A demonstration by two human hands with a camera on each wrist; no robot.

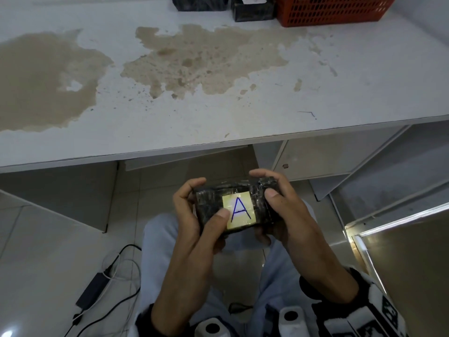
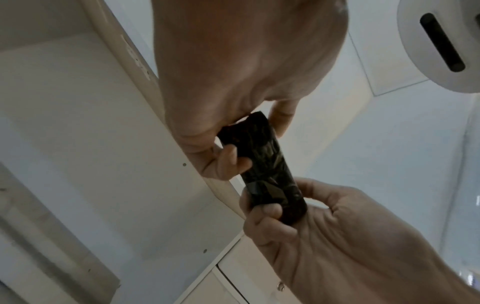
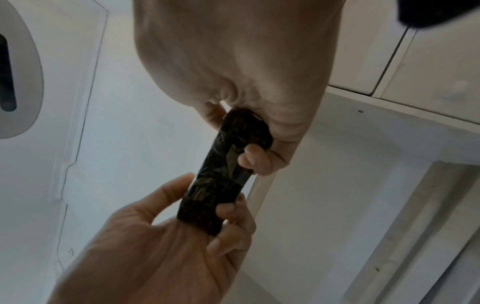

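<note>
We grip the taped block (image 1: 209, 200) by its ends, left hand (image 1: 194, 221) and right hand (image 1: 289, 215), long axis spanning between them.

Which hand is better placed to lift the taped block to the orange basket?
Right, probably: the right hand grips the taped block's end nearer the orange basket; the left hand holds the farther end.
</note>
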